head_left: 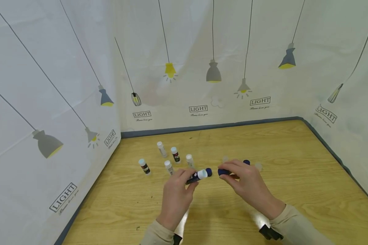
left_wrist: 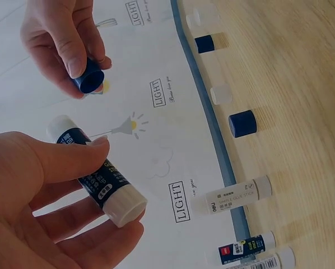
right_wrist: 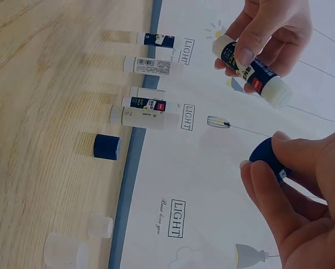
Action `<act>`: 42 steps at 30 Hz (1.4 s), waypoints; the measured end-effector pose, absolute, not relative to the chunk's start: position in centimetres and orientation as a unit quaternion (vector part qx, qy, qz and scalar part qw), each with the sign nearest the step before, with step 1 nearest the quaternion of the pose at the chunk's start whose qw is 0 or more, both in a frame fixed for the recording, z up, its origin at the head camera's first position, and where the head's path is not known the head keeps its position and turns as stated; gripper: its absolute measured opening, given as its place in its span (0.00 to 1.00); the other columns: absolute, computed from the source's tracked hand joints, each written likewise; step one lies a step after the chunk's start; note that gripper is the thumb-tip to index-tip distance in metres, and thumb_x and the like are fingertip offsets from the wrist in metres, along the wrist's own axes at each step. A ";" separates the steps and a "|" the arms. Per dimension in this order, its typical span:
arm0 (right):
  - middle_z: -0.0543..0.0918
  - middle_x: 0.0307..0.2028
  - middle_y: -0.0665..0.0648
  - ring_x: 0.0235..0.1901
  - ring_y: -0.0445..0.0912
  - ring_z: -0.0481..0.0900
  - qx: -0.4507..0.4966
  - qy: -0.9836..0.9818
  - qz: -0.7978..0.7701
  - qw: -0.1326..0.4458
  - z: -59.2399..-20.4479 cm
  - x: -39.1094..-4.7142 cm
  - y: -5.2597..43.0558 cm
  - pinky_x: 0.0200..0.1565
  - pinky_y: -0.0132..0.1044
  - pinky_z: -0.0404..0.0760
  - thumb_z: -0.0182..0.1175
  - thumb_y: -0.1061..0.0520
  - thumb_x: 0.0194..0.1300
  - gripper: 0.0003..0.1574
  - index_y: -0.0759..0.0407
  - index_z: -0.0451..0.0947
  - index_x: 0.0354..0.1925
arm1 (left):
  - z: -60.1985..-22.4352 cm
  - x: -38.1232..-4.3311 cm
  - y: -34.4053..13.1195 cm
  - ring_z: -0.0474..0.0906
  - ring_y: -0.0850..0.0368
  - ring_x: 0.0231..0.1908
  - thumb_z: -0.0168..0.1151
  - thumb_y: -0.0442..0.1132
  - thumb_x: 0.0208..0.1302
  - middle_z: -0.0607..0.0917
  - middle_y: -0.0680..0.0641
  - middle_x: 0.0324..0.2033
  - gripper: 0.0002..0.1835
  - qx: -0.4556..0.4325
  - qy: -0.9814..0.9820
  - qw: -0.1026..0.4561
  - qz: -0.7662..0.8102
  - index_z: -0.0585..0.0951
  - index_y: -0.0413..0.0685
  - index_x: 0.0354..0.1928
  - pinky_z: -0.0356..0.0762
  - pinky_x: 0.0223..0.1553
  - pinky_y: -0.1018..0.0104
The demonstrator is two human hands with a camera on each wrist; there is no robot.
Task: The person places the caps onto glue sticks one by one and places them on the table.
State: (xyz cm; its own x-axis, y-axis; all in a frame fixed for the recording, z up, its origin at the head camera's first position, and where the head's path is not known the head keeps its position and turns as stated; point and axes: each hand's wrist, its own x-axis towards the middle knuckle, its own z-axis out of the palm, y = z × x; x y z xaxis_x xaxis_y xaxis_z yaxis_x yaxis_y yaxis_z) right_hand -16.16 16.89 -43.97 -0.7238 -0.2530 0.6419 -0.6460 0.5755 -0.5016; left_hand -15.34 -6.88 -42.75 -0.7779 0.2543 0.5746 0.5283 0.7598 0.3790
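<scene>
My left hand grips a glue stick with a navy label, thumb along one side and fingers along the other. Its pale bare end tilts toward the right in the head view. Between thumb and fingertips, my right hand pinches a dark blue cap. The left wrist view shows the open mouth of this cap. Cap and glue stick are a short gap apart, both held above the table. Another blue cap sits on the table just beyond, in the gap between the hands.
Several glue sticks stand upright at the left, some with navy labels and some with white labels. Beyond the right hand are another blue cap and translucent caps. Lamp-printed sheeting walls the wooden table at back and sides.
</scene>
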 end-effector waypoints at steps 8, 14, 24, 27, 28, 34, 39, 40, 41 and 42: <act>0.85 0.46 0.48 0.37 0.37 0.85 0.274 -0.838 0.400 0.251 -43.9 -16.0 16.6 0.34 0.25 0.82 0.75 0.62 0.58 0.21 0.53 0.86 0.50 | -42.7 -15.1 -6.4 0.83 0.59 0.37 0.81 0.36 0.50 0.85 0.54 0.38 0.19 -0.222 -0.907 0.248 -0.258 0.86 0.52 0.46 0.83 0.37 0.62; 0.85 0.46 0.47 0.36 0.36 0.84 0.277 -0.832 0.417 0.239 -43.9 -15.8 16.3 0.33 0.24 0.82 0.74 0.62 0.59 0.21 0.52 0.86 0.51 | -42.8 -14.9 -6.2 0.83 0.59 0.36 0.81 0.36 0.49 0.85 0.53 0.37 0.20 -0.228 -0.906 0.251 -0.252 0.86 0.51 0.46 0.82 0.36 0.61; 0.84 0.46 0.46 0.36 0.36 0.84 0.280 -0.826 0.436 0.221 -43.7 -15.7 16.2 0.32 0.26 0.83 0.73 0.61 0.60 0.20 0.50 0.86 0.52 | -42.7 -14.9 -6.0 0.83 0.59 0.36 0.81 0.36 0.49 0.86 0.54 0.37 0.20 -0.236 -0.905 0.257 -0.244 0.86 0.52 0.45 0.82 0.36 0.62; 0.84 0.46 0.46 0.37 0.36 0.84 0.282 -0.824 0.442 0.213 -43.8 -15.7 16.2 0.32 0.27 0.83 0.72 0.60 0.61 0.20 0.50 0.85 0.52 | -42.8 -14.9 -5.9 0.83 0.59 0.37 0.81 0.37 0.50 0.85 0.54 0.37 0.19 -0.236 -0.906 0.254 -0.243 0.86 0.52 0.45 0.82 0.36 0.61; 0.84 0.46 0.46 0.37 0.37 0.84 0.282 -0.824 0.443 0.211 -43.8 -15.7 16.2 0.32 0.27 0.83 0.72 0.60 0.61 0.20 0.50 0.85 0.52 | -42.8 -14.8 -5.9 0.83 0.59 0.37 0.81 0.37 0.50 0.85 0.54 0.38 0.19 -0.235 -0.907 0.253 -0.243 0.86 0.52 0.45 0.82 0.36 0.61; 0.84 0.47 0.43 0.39 0.36 0.84 0.275 -0.824 0.454 0.196 -43.9 -15.6 16.1 0.32 0.28 0.84 0.72 0.59 0.61 0.21 0.49 0.85 0.53 | -43.0 -14.8 -5.7 0.83 0.59 0.38 0.80 0.37 0.51 0.85 0.53 0.38 0.19 -0.237 -0.908 0.249 -0.241 0.86 0.52 0.46 0.83 0.38 0.62; 0.84 0.47 0.43 0.39 0.37 0.84 0.274 -0.821 0.463 0.192 -43.9 -15.5 16.0 0.32 0.30 0.84 0.72 0.59 0.61 0.21 0.47 0.85 0.53 | -43.2 -14.7 -5.6 0.83 0.60 0.38 0.80 0.37 0.52 0.85 0.53 0.38 0.20 -0.235 -0.910 0.242 -0.240 0.87 0.49 0.48 0.82 0.37 0.63; 0.84 0.47 0.43 0.39 0.37 0.84 0.274 -0.820 0.464 0.191 -43.9 -15.5 15.9 0.32 0.30 0.84 0.72 0.59 0.61 0.21 0.46 0.85 0.53 | -43.3 -14.7 -5.6 0.83 0.60 0.38 0.80 0.37 0.52 0.85 0.53 0.38 0.20 -0.235 -0.911 0.240 -0.240 0.87 0.49 0.48 0.82 0.37 0.63; 0.84 0.47 0.43 0.39 0.37 0.84 0.274 -0.820 0.464 0.191 -43.8 -15.5 15.9 0.32 0.30 0.84 0.72 0.59 0.61 0.21 0.45 0.85 0.53 | -43.3 -14.7 -5.5 0.83 0.60 0.38 0.80 0.37 0.52 0.85 0.53 0.38 0.20 -0.234 -0.912 0.238 -0.239 0.87 0.48 0.49 0.82 0.37 0.63; 0.84 0.46 0.43 0.39 0.37 0.84 0.274 -0.820 0.464 0.191 -43.8 -15.5 15.9 0.32 0.30 0.84 0.72 0.59 0.61 0.21 0.45 0.85 0.53 | -43.4 -14.7 -5.5 0.83 0.60 0.38 0.80 0.37 0.52 0.85 0.53 0.38 0.20 -0.233 -0.912 0.237 -0.239 0.87 0.48 0.49 0.82 0.37 0.63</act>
